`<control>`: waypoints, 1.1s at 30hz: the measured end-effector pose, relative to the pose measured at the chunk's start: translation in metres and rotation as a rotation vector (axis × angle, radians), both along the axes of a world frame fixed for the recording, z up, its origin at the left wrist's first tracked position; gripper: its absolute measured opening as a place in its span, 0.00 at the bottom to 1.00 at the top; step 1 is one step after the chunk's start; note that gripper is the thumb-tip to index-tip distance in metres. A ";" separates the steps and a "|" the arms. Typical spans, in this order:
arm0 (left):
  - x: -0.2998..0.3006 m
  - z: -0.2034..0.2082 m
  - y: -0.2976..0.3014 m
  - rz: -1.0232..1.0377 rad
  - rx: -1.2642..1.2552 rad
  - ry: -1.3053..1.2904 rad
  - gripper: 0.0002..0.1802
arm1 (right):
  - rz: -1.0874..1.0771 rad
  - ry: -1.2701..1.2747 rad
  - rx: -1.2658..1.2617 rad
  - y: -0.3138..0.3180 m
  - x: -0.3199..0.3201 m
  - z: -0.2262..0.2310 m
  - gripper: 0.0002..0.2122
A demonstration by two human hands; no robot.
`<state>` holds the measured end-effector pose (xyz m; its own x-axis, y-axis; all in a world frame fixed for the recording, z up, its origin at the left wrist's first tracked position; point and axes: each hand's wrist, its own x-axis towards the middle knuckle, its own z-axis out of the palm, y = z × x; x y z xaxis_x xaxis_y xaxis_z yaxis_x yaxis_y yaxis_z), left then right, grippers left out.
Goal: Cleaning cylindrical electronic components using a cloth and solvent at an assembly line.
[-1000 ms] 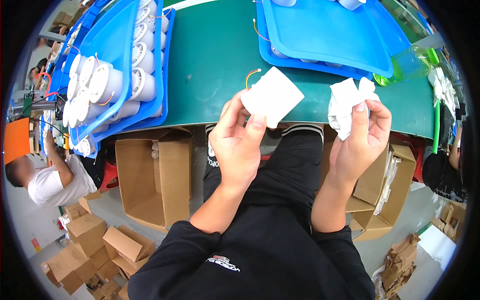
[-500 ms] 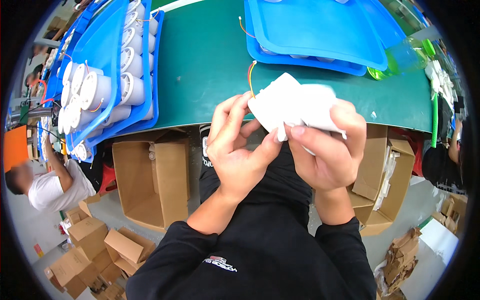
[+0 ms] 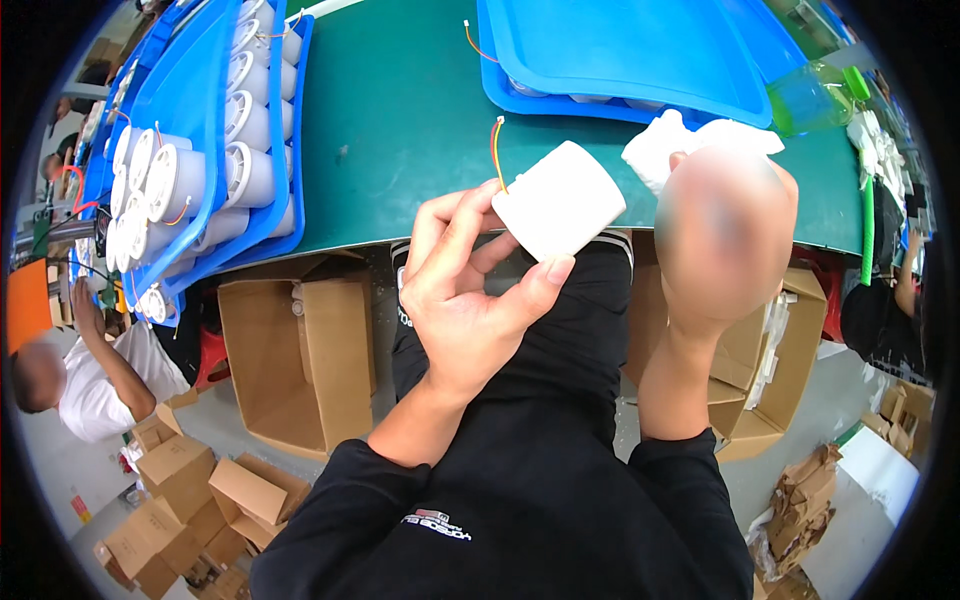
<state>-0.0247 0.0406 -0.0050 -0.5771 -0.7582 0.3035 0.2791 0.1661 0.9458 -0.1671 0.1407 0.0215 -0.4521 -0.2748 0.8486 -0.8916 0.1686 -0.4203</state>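
My left hand [image 3: 468, 298] grips a white, rounded cup-shaped housing [image 3: 562, 200] between the thumb and fingers, above the table's front edge. Thin red and yellow wires [image 3: 496, 150] with a small white plug rise from the housing's left side. To the right, apart from the housing, my right hand [image 3: 728, 235] is closed on a crumpled white cloth [image 3: 655, 150]. The cloth spreads out beyond the hand; the middle of that hand is blurred.
Stacked blue trays [image 3: 228, 200] of similar white housings stand at the left of the green table [image 3: 400, 130]. More blue trays [image 3: 630, 50] lie at the back right, beside a green bottle [image 3: 815, 98]. Open cardboard boxes [image 3: 335, 360] sit below the table edge.
My right hand has moved right and away from the housing, taking the white cloth with it. My left hand keeps the housing in nearly the same place.
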 end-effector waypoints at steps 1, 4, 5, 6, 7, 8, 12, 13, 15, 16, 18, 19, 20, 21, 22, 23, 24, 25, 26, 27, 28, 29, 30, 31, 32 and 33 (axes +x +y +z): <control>0.000 0.000 0.000 -0.002 -0.003 0.003 0.34 | 0.017 -0.010 -0.029 0.001 0.001 0.000 0.11; 0.000 0.001 0.001 -0.004 -0.021 0.009 0.34 | 0.001 -0.031 -0.086 0.003 0.001 -0.001 0.12; 0.000 0.001 0.000 -0.002 -0.038 0.014 0.35 | -0.032 -0.040 -0.114 0.003 0.001 -0.001 0.13; 0.000 0.001 0.000 0.002 -0.040 0.014 0.35 | -0.028 -0.040 -0.116 0.004 0.002 0.000 0.13; 0.000 0.001 0.000 0.006 -0.052 0.023 0.35 | -0.028 -0.036 -0.124 0.005 0.003 0.002 0.13; 0.001 0.000 0.000 0.010 -0.062 0.031 0.35 | -0.027 -0.032 -0.132 0.007 0.005 0.002 0.13; 0.001 0.002 0.000 0.010 -0.066 0.034 0.35 | -0.006 -0.047 -0.143 0.010 0.007 0.002 0.13; 0.001 0.002 0.000 0.004 -0.063 0.028 0.35 | -0.006 -0.048 -0.136 0.012 0.006 0.002 0.13; 0.002 0.004 0.000 0.003 -0.065 0.021 0.35 | -0.001 -0.049 -0.133 0.013 0.007 0.001 0.13; 0.002 0.006 0.000 -0.009 -0.031 0.026 0.35 | -0.002 -0.073 -0.158 0.013 0.008 0.001 0.13; 0.002 0.010 0.000 -0.022 0.002 0.028 0.35 | -0.003 -0.100 -0.185 0.015 0.009 0.002 0.12; 0.002 0.011 0.000 -0.032 0.011 0.046 0.35 | -0.004 -0.105 -0.177 0.017 0.009 0.002 0.12; 0.001 0.011 0.000 -0.044 0.020 0.066 0.34 | -0.005 -0.110 -0.167 0.018 0.008 0.002 0.12; 0.001 0.011 0.000 -0.046 0.020 0.064 0.34 | -0.007 -0.111 -0.168 0.019 0.008 0.002 0.12; 0.001 0.011 0.000 -0.052 0.030 0.063 0.34 | -0.004 -0.121 -0.172 0.019 0.009 0.002 0.12; 0.001 0.011 0.001 -0.058 0.041 0.062 0.34 | -0.001 -0.131 -0.175 0.020 0.009 0.001 0.12; 0.002 0.010 0.001 -0.060 0.040 0.060 0.34 | -0.002 -0.133 -0.176 0.021 0.009 0.001 0.12; 0.002 0.010 0.001 -0.071 0.050 0.058 0.34 | 0.001 -0.144 -0.186 0.021 0.008 0.000 0.12; 0.002 0.009 0.001 -0.081 0.058 0.057 0.34 | 0.004 -0.154 -0.197 0.022 0.008 -0.001 0.12; 0.001 0.009 0.002 -0.081 0.057 0.055 0.34 | 0.004 -0.157 -0.199 0.022 0.008 -0.002 0.12; 0.001 0.010 0.002 -0.094 0.067 0.058 0.34 | 0.005 -0.167 -0.207 0.023 0.008 -0.002 0.11; 0.001 0.010 0.002 -0.106 0.077 0.061 0.34 | 0.005 -0.177 -0.216 0.024 0.007 -0.003 0.11; 0.001 0.010 0.003 -0.106 0.075 0.059 0.34 | 0.005 -0.178 -0.217 0.024 0.007 -0.003 0.11; 0.000 0.011 0.003 -0.108 0.072 0.071 0.34 | 0.009 -0.180 -0.217 0.025 0.007 -0.003 0.11; -0.001 0.011 0.004 -0.109 0.069 0.084 0.34 | 0.013 -0.180 -0.217 0.026 0.006 -0.003 0.11; -0.001 0.011 0.004 -0.109 0.068 0.084 0.34 | 0.013 -0.180 -0.219 0.026 0.006 -0.004 0.11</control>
